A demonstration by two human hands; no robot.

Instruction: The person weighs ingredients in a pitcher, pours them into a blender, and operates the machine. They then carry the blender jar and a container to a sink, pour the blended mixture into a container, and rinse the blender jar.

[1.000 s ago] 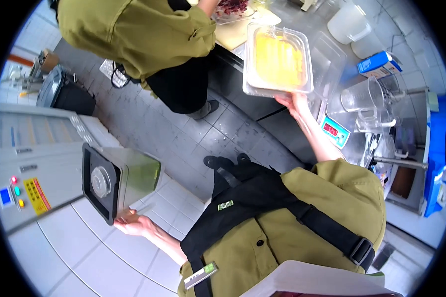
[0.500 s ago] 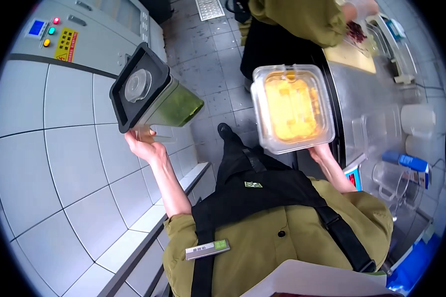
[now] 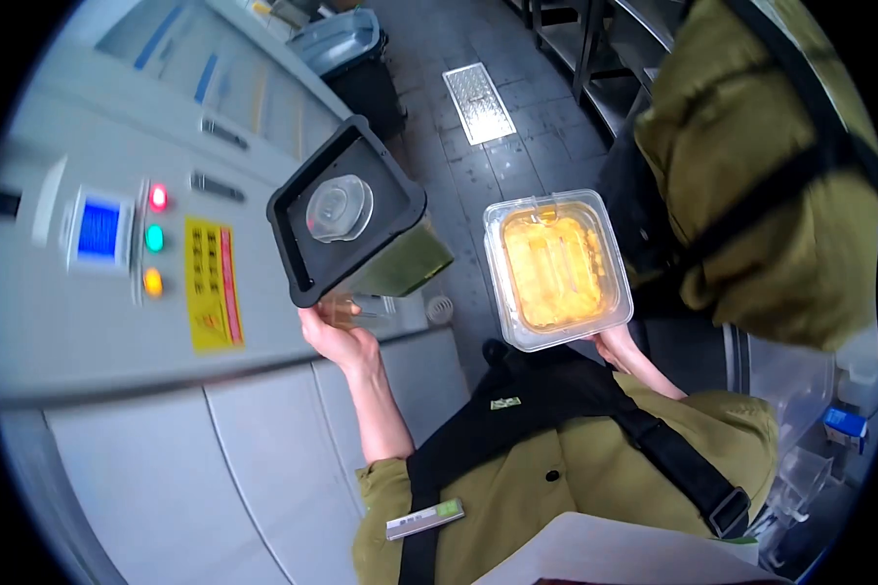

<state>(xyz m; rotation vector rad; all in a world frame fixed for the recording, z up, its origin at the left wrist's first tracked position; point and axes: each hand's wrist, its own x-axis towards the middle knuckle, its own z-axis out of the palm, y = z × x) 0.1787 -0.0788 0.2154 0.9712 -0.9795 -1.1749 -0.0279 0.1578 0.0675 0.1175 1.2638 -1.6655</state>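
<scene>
Two containers are in the hands at this moment, as I see it on my screen. The left hand (image 3: 339, 341) is closed around the handle at the lower part of a blender jar (image 3: 361, 229) and holds it up in the air, tilted, so that its black square lid (image 3: 307, 244) faces the camera. A round transparent cap (image 3: 339, 207) sits in the middle of this lid, and the jar wall shows a dark green content.

Just to the right of the blender jar, not touching it, is a clear plastic container (image 3: 556, 268) with a yellow food inside. The right hand (image 3: 615, 343) carries it from below at its near edge. Most of this hand is hidden under the container, so I cannot tell how the fingers lie, only that they bear it.

To the left of the blender jar is a grey machine front with a blue display (image 3: 98, 230), three lamps, red (image 3: 158, 197), green (image 3: 154, 237) and orange (image 3: 152, 281), and a yellow warning label (image 3: 212, 283). Beyond the blender jar, further on the tiled floor, stand a dark waste bin (image 3: 346, 44) and a metal drain grate (image 3: 478, 102). Far to the right of the blender jar, past the container, another person in an olive jacket (image 3: 771, 195) with a dark strap stands close by.
</scene>
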